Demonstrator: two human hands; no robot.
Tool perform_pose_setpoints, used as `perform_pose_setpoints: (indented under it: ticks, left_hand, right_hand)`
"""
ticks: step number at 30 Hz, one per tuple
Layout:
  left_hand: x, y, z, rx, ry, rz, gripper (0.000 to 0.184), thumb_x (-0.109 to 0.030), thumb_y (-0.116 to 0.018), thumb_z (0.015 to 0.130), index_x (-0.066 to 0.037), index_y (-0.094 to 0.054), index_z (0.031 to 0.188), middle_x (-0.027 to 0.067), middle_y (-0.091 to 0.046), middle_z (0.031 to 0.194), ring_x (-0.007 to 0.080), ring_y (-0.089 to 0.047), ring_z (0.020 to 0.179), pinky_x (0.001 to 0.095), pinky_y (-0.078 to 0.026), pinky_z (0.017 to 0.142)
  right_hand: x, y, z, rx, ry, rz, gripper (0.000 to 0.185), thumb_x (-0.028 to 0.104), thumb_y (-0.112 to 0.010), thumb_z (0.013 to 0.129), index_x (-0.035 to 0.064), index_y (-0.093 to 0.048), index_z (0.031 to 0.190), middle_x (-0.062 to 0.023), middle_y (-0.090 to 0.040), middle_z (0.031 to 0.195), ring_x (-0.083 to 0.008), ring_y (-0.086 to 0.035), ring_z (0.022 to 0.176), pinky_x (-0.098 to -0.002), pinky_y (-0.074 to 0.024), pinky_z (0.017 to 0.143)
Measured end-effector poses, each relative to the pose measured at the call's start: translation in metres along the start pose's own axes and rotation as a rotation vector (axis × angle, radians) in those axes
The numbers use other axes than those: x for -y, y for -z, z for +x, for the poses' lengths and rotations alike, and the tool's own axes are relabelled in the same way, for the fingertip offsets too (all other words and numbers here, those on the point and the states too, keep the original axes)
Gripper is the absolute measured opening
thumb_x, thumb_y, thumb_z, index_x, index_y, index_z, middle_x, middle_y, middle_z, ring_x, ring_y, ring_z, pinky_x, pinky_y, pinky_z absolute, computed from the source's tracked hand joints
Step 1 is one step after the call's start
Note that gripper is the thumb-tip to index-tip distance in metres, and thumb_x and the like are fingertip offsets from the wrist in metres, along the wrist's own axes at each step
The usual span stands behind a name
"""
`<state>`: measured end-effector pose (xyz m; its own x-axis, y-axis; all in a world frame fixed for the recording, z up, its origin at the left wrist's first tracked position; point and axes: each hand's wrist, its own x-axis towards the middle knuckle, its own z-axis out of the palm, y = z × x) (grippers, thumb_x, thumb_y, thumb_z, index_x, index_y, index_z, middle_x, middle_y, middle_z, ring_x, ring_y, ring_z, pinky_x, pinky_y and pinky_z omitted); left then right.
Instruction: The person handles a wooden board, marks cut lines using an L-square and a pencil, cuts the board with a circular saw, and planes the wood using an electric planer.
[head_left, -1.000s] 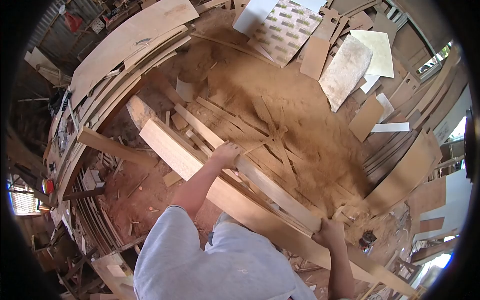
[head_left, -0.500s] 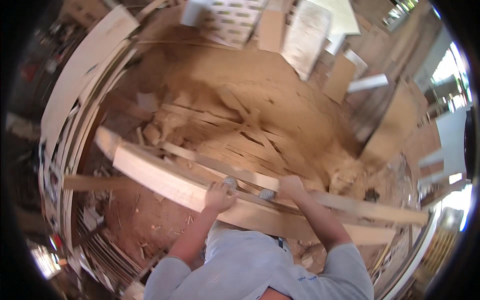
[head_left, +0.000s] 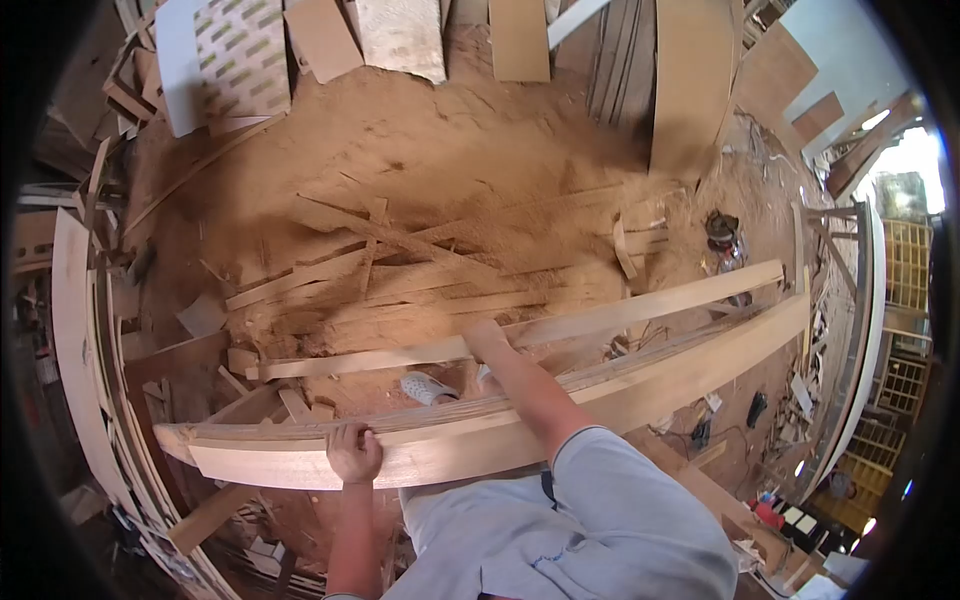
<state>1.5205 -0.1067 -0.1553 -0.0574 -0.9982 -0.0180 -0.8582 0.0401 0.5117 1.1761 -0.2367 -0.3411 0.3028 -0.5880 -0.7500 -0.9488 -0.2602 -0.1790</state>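
Note:
A thick, pale wooden beam (head_left: 440,455) lies across the view in front of my body, its left end near a stack of boards. My left hand (head_left: 355,453) is over this beam, fingers curled on its upper edge. Beyond it runs a narrower wooden strip (head_left: 400,358), roughly parallel, with a gap between the two. My right hand (head_left: 487,342) reaches across the beam and is closed around the strip near its middle. In the gap a patterned shoe (head_left: 428,388) shows; the other is mostly hidden behind my right arm.
Sawdust (head_left: 430,150) and loose scrap slats (head_left: 400,238) cover the ground ahead. Stacked long boards (head_left: 80,330) stand at the left. Panels (head_left: 245,55) lean along the back, and a tall brown board (head_left: 690,90) stands at the back right. A dark object (head_left: 722,228) sits on the right.
My view has turned, so the beam now slopes up to the right. The strip, held in my right hand, is farther from the beam. My left hand stays on the beam.

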Motion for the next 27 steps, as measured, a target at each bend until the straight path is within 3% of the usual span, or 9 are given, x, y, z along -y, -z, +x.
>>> perform_pose_setpoints:
  ticks: [3,12,15,21,27]
  left_hand:
    - [-0.002,0.001,0.001,0.032,-0.012,0.017,0.013,-0.019,-0.064,0.087,-0.008,-0.071,0.089,0.0157,-0.071,0.088,0.042,-0.065,0.085,0.0545,-0.051,0.084]
    - [-0.005,0.004,0.003,0.084,-0.017,0.044,0.018,-0.023,-0.061,0.091,-0.007,-0.071,0.09,0.0156,-0.069,0.088,0.0424,-0.063,0.086,0.0551,-0.049,0.082]
    - [-0.009,0.004,0.001,0.078,-0.019,0.044,0.018,-0.023,-0.06,0.092,-0.007,-0.07,0.089,0.0156,-0.069,0.089,0.042,-0.063,0.087,0.0553,-0.049,0.081]
    - [-0.001,0.001,-0.007,0.059,-0.044,0.057,0.016,-0.02,-0.061,0.091,-0.007,-0.068,0.087,0.015,-0.068,0.088,0.0416,-0.062,0.089,0.0555,-0.048,0.082]
    - [0.0,0.002,-0.014,0.038,-0.042,0.064,0.014,-0.018,-0.061,0.091,-0.007,-0.068,0.084,0.0154,-0.067,0.088,0.0418,-0.063,0.09,0.0552,-0.049,0.085]
  right_hand:
    - [-0.007,-0.025,0.021,-0.099,-0.12,0.122,0.021,0.014,-0.074,0.092,0.0103,-0.085,0.11,-0.0148,-0.083,0.116,-0.0326,-0.08,0.111,-0.0452,-0.064,0.093]
    - [-0.042,-0.063,0.044,-0.046,-0.117,0.051,0.026,0.016,-0.062,0.102,0.013,-0.085,0.114,-0.0131,-0.083,0.118,-0.0295,-0.08,0.111,-0.0449,-0.0646,0.089]
    - [-0.044,-0.038,0.041,-0.113,-0.214,0.196,0.028,0.018,-0.061,0.104,0.0137,-0.084,0.118,-0.0104,-0.083,0.121,-0.0292,-0.08,0.112,-0.0461,-0.0647,0.087]
    - [-0.036,0.0,0.002,-0.015,-0.32,0.159,0.032,0.018,-0.059,0.106,0.0121,-0.082,0.126,-0.0108,-0.081,0.129,-0.0297,-0.078,0.117,-0.0491,-0.0651,0.088]
    - [-0.039,0.047,-0.048,-0.116,-0.234,0.23,0.033,0.021,-0.062,0.102,0.0097,-0.081,0.127,-0.0134,-0.08,0.13,-0.033,-0.078,0.117,-0.0485,-0.0638,0.093]
